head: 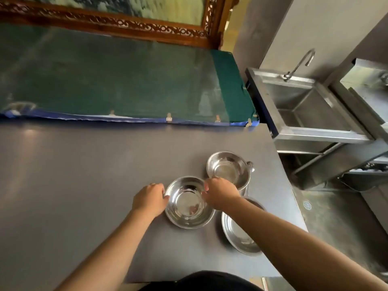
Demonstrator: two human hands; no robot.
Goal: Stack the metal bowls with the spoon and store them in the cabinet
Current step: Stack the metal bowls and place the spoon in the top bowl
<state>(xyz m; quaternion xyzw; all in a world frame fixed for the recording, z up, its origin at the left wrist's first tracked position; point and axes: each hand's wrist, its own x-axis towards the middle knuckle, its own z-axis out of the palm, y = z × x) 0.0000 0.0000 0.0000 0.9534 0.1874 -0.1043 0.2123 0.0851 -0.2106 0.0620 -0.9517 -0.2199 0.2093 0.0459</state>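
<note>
Both hands (184, 198) at bowl (189, 203) rim

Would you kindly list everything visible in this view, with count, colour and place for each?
Bowls: three, silver metal, on the right part of the table; middle one between the hands, far one, near one partly under the right forearm.
Spoon: one, silver, only its end shows behind the far bowl.
Table: one, grey, foreground.
Green cloth: one, covering the surface beyond the table.
Carved frame: one, brown wood, top.
Sink: one, steel, right, with tap.
Floor drain: one, right.
Left hand: on the middle bowl's left rim.
Right hand: on its right rim.
</note>
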